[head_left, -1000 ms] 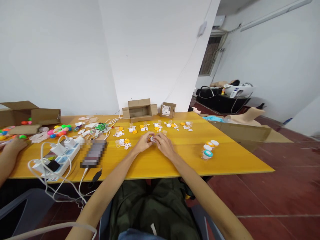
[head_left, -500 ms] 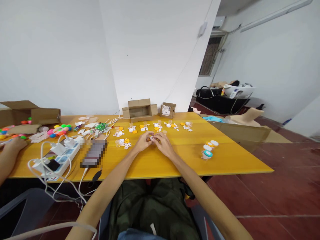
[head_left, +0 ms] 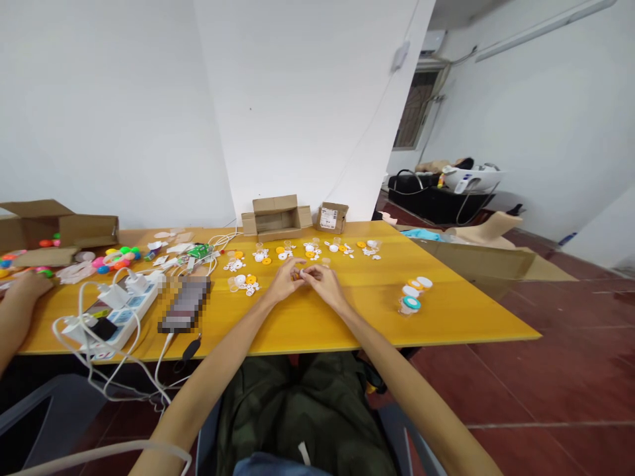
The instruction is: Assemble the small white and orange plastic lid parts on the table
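Both hands meet over the table (head_left: 446,317) centre, left hand (head_left: 284,281) at 9 o'clock of right hand (head_left: 322,284), fingertips pinched together on one tiny orange piece (head_left: 296,275). It seems a fitting step: best done by holding the piece steady with one hand and working it with the other in small moves. The piece looks orange and round, too small to detail. More parts (head_left: 310,251) lie at 12 o'clock.

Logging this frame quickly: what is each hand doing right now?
Left hand: fingers closed on a small orange piece.
Right hand: fingertips pinched on the same piece.
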The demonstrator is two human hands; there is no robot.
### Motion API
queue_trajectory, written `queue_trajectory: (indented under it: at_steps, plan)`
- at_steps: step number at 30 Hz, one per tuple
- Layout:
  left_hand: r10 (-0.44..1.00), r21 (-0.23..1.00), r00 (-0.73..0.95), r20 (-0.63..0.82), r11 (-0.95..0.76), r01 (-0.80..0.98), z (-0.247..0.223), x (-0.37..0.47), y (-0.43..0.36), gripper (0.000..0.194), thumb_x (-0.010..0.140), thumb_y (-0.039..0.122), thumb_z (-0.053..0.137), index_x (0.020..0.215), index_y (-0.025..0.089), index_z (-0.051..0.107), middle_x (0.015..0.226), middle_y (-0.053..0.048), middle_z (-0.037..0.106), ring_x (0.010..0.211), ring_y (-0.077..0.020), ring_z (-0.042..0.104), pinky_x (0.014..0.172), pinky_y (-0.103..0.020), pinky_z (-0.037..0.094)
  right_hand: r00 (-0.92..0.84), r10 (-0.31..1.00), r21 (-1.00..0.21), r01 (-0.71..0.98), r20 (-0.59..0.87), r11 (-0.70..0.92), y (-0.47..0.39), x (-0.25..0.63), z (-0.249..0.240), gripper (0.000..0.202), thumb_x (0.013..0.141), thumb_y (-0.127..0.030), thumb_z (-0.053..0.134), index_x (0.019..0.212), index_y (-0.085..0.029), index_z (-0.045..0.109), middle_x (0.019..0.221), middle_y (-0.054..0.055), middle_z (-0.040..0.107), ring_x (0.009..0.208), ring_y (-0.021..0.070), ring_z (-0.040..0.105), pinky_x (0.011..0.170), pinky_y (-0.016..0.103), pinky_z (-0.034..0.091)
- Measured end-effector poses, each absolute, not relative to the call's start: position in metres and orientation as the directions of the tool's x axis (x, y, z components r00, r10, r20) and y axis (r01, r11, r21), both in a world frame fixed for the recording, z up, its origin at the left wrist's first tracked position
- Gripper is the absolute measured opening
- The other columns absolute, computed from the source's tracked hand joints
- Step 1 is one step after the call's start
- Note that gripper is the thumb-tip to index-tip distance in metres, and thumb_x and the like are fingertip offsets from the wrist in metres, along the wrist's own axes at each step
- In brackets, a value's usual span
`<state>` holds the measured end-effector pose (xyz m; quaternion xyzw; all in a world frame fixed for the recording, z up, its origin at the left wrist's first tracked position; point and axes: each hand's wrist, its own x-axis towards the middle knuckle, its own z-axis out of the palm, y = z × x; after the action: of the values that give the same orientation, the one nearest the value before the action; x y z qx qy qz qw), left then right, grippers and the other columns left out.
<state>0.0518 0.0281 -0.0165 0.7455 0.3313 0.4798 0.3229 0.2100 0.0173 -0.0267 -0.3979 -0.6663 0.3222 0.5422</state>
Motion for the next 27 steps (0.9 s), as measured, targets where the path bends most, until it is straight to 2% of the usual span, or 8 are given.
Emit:
queue_trajectory:
  at_steps: [3,9,16,21,27]
  plan:
    - [0.814,0.815,0.311,0.491,-0.555,0.165,-0.0164,0.0521,0.0294,0.041,0.071,0.024,0.079,0.110,0.021,0.064,0.112,-0.004,0.065,0.068,-0.0098,0.062,0.066,-0.024,0.053,-0.085,0.899,-0.891,0.125,0.429,0.437,0.0179,0.2108,-0.0246,0.025,0.078,-0.046,0.069,0.074,-0.021,0.070,0.076,0.005,0.076,0.071,0.0219,0.072,0.071,0.035,0.060]
    - [0.864,0.869,0.240,0.442,-0.479,0.124,-0.0176,0.0519,0.0333,0.036,0.071,0.020,0.078,0.104,0.021,0.064,0.109,-0.003,0.065,0.072,-0.0100,0.065,0.071,-0.024,0.055,-0.064,0.900,-0.896,0.087,0.430,0.435,0.0214,0.2115,-0.0254,0.033,0.078,-0.053,0.068,0.069,-0.021,0.070,0.069,0.004,0.074,0.070,0.0217,0.071,0.071,0.035,0.059]
    - [0.895,0.908,0.254,0.367,-0.404,0.114,-0.0174,0.0542,0.0321,0.035,0.071,0.027,0.080,0.101,0.019,0.062,0.087,0.002,0.063,0.072,-0.0121,0.067,0.070,-0.025,0.056,-0.046,0.899,-0.894,0.101,0.435,0.437,0.0252,0.2117,-0.0298,0.033,0.079,-0.052,0.068,0.072,-0.021,0.073,0.072,0.005,0.076,0.070,0.0216,0.070,0.068,0.034,0.058]
    - [0.896,0.912,0.251,0.366,-0.400,0.096,-0.0136,0.0558,0.0278,0.031,0.072,0.022,0.077,0.098,0.019,0.061,0.087,0.001,0.064,0.071,-0.0117,0.067,0.068,-0.024,0.056,-0.054,0.905,-0.898,0.108,0.423,0.426,0.0234,0.2114,-0.0285,0.030,0.080,-0.049,0.067,0.074,-0.020,0.074,0.077,0.007,0.077,0.073,0.0232,0.072,0.070,0.035,0.059]
    - [0.880,0.885,0.247,0.406,-0.446,0.134,-0.0106,0.0564,0.0256,0.028,0.073,0.023,0.076,0.096,0.020,0.060,0.091,0.000,0.066,0.070,-0.0111,0.067,0.069,-0.025,0.055,-0.045,0.917,-0.914,0.081,0.396,0.398,0.0248,0.2112,-0.0299,0.037,0.077,-0.056,0.069,0.071,-0.020,0.072,0.072,0.006,0.075,0.067,0.0219,0.070,0.069,0.035,0.059]
